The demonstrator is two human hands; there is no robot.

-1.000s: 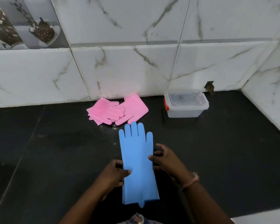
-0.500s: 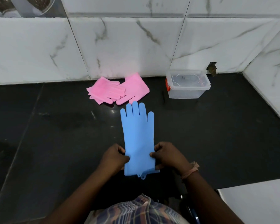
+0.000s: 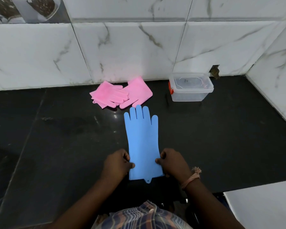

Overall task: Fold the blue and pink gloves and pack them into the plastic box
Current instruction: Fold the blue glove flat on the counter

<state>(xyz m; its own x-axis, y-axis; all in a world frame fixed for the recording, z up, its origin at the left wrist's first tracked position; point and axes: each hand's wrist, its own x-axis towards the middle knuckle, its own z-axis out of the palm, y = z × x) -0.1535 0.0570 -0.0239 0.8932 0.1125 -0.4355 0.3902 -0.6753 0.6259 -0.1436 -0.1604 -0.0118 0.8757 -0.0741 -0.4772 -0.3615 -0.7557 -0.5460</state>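
left hand (image 3: pixel 117 164): showing bare, wearing no ring or band | right hand (image 3: pixel 173 162): showing bare | frayed pinkish-orange thread wristband (image 3: pixel 191 178): sitting behind the right fingers, at the wrist | blue, orange and white plaid cloth garment (image 3: pixel 139 215): showing at bottom edge, well behind both hands' fingers

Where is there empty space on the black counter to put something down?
The black counter is bare left of the blue glove, and bare again to its right, in front of the plastic box. It is crowded by the wall, where the pink gloves nearly meet the blue fingertips.
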